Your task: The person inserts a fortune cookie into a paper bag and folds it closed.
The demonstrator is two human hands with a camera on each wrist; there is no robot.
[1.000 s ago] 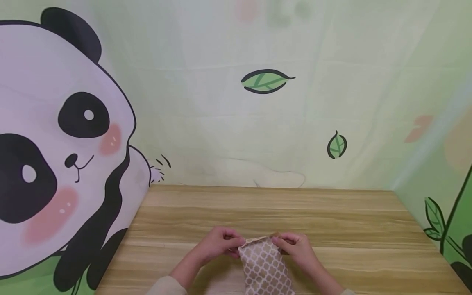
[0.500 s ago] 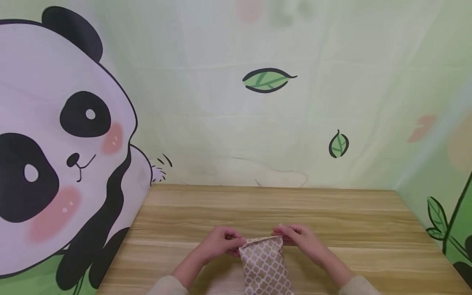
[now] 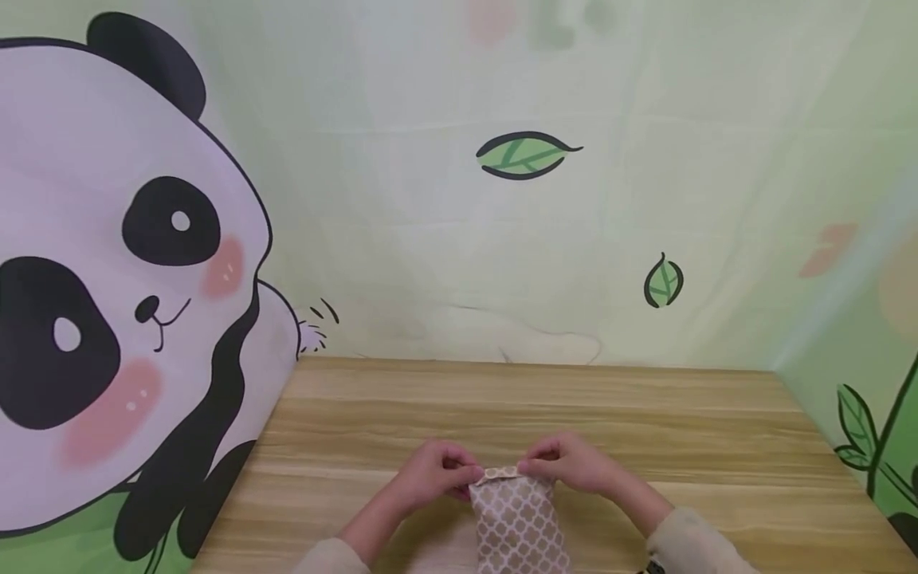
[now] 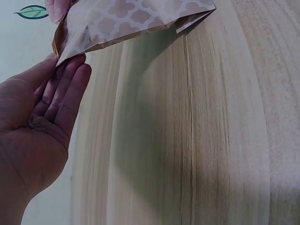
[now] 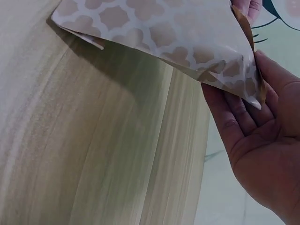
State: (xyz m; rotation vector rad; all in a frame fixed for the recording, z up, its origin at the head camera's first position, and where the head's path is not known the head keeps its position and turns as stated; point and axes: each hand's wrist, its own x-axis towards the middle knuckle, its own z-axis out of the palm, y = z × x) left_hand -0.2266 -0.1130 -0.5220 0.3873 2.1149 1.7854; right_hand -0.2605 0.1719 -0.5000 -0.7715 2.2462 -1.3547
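A paper bag [image 3: 518,522] with a tan and white lattice pattern stands between the hands, its lower end cut off by the head view's bottom edge. Along its top a narrow strip is folded over [image 3: 500,473]. My left hand [image 3: 436,477] pinches the top left corner between thumb and fingers. At the opposite corner my right hand [image 3: 577,465] pinches the folded top, thumb on the near side. In the left wrist view the bag [image 4: 136,16] shows a creased side edge, with the left fingers under its corner. The right wrist view shows the bag's corner [image 5: 234,75] lying across the right fingers.
The bag is over a wood-grain table [image 3: 358,414]. Behind it hangs a pale green cloth backdrop [image 3: 402,199] with a printed panda [image 3: 179,319] at the left and leaves [image 3: 527,155].
The right hand loosened from the top right corner, opened, then took hold again a little further left. The top edge now shows a flatter fold. My left hand keeps its pinch.
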